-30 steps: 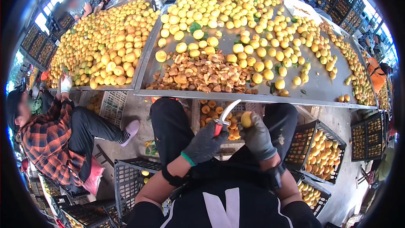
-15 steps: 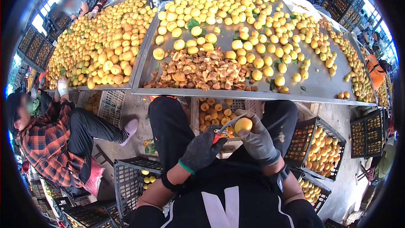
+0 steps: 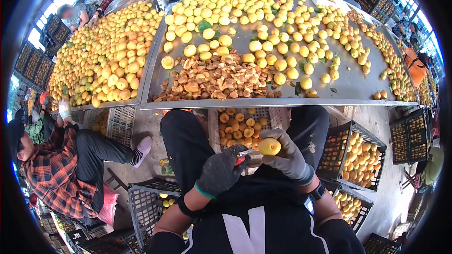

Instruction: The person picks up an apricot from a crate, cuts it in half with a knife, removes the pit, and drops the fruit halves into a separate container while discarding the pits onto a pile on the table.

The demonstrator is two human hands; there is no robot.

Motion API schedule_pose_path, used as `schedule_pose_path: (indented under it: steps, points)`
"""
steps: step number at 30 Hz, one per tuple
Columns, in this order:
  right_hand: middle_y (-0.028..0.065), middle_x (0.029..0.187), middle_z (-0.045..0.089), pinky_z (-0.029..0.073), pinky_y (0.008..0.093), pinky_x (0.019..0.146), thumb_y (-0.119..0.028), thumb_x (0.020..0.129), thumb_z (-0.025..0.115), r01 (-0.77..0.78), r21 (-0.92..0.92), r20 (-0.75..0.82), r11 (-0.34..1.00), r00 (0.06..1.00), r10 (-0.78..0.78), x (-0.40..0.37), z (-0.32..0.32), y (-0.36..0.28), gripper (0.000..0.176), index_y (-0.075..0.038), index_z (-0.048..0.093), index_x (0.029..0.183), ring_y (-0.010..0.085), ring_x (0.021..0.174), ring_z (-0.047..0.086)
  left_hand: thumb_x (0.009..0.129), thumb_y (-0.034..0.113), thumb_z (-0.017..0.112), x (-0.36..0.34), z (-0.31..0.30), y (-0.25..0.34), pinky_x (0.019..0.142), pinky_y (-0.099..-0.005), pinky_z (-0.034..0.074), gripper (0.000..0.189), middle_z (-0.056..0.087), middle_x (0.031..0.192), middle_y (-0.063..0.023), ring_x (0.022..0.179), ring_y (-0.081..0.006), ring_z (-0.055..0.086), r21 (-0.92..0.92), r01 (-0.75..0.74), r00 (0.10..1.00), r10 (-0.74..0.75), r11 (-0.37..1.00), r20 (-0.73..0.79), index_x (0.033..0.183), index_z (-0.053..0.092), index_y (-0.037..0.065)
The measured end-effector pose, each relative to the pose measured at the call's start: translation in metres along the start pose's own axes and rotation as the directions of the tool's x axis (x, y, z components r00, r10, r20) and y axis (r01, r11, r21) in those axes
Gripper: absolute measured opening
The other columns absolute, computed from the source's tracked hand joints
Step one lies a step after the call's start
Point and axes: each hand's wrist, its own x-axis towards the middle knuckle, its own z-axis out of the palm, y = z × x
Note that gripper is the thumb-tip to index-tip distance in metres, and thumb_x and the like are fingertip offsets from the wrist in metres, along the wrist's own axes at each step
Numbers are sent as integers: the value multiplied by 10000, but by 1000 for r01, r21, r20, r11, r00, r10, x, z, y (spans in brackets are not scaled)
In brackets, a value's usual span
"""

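Observation:
My left hand (image 3: 220, 171), in a dark glove with a green cuff, is closed around a red-handled knife (image 3: 242, 155). The knife's metal blade points right and reaches up to an apricot (image 3: 270, 146). My right hand (image 3: 289, 157), in a grey glove, grips this round yellow apricot between thumb and fingers. Both hands are over my lap, in front of the steel table's (image 3: 282, 102) near edge. Below and beyond them, a crate (image 3: 214, 129) of orange apricots stands between my knees.
A heap of brown pieces (image 3: 221, 77) lies on the table near me, with many loose apricots (image 3: 207, 14) beyond. Crates of fruit (image 3: 360, 160) stand at my right, and a black crate (image 3: 146, 207) at my left. A person in a plaid shirt (image 3: 56, 174) sits at left.
The knife has tilted lower, and its blade now meets the apricot's left side instead of passing above it. The right hand has turned and lowered the fruit slightly. The view has shifted a little.

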Motion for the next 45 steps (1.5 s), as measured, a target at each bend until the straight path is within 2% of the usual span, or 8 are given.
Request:
schedule_pose_path:
  steps: [5, 16, 19, 27, 32, 35, 40, 45]
  points:
    - [5, 1112, 460, 386, 241, 866, -77, 774, 689, -108, 156, 59, 982, 993, 100, -5, 3, -9, 481, -59, 464, 1199, 95, 989, 461, 798, 180, 650, -6, -4, 3, 608, -398, 503, 299, 642, 886, -142, 717, -315, 635, 144, -63, 995, 50, 988, 88, 1074, 617, 70]
    - [32, 1017, 502, 414, 251, 815, -24, 758, 726, 136, -144, 220, 980, 970, -102, -3, -1, -7, 466, -62, 483, 1153, 111, 912, 501, 780, 166, 614, -14, -8, -1, 671, -391, 514, 270, 648, 961, -124, 796, -304, 636, 171, -122, 987, 101, 978, 127, 1034, 637, 79]
    - [21, 998, 513, 417, 254, 809, -18, 745, 739, 53, 102, 137, 993, 988, -67, -7, 10, -10, 427, -60, 511, 1105, 108, 901, 506, 770, 146, 617, -14, -11, 2, 684, -390, 517, 266, 652, 969, -122, 812, -300, 642, 185, -155, 983, 132, 971, 132, 1026, 640, 81]
    - [12, 976, 531, 434, 240, 781, 6, 725, 749, 91, 47, 138, 995, 986, -97, -9, 10, -8, 426, -55, 529, 1084, 98, 840, 525, 743, 128, 626, -21, -1, -11, 575, -358, 510, 341, 656, 936, -111, 715, -244, 650, 253, -271, 963, 261, 929, 73, 1080, 625, 75]
    - [9, 952, 541, 439, 242, 775, 14, 722, 748, 29, 100, 42, 995, 999, -33, -13, 22, -11, 442, -54, 534, 1103, 99, 838, 533, 701, 97, 644, -18, 4, -12, 663, -383, 519, 317, 651, 934, -118, 814, -288, 643, 220, -180, 984, 171, 959, 60, 1017, 633, 75]
    - [17, 963, 554, 441, 240, 796, 30, 715, 745, 135, -234, -21, 963, 989, -144, -12, 24, -7, 448, -51, 539, 1105, 102, 868, 545, 696, 86, 643, -13, 6, -11, 648, -390, 513, 325, 638, 909, -128, 788, -306, 636, 212, -127, 990, 111, 969, 89, 1020, 628, 63]
    - [41, 1030, 564, 460, 249, 828, 4, 724, 746, -117, 276, -6, 954, 992, 124, -6, 25, -14, 471, -31, 518, 1134, 116, 896, 566, 694, 77, 650, -6, 7, -8, 630, -404, 502, 342, 623, 909, -149, 753, -334, 624, 153, -127, 991, 120, 980, 53, 1034, 620, 47]
    - [59, 1039, 582, 481, 270, 845, -9, 731, 744, -15, 357, -148, 934, 986, 72, -3, 28, 11, 502, -19, 493, 1165, 139, 926, 583, 735, 93, 598, -4, 8, -11, 633, -384, 510, 376, 634, 953, -140, 742, -282, 635, 261, -158, 987, 162, 952, 6, 1111, 610, 74]
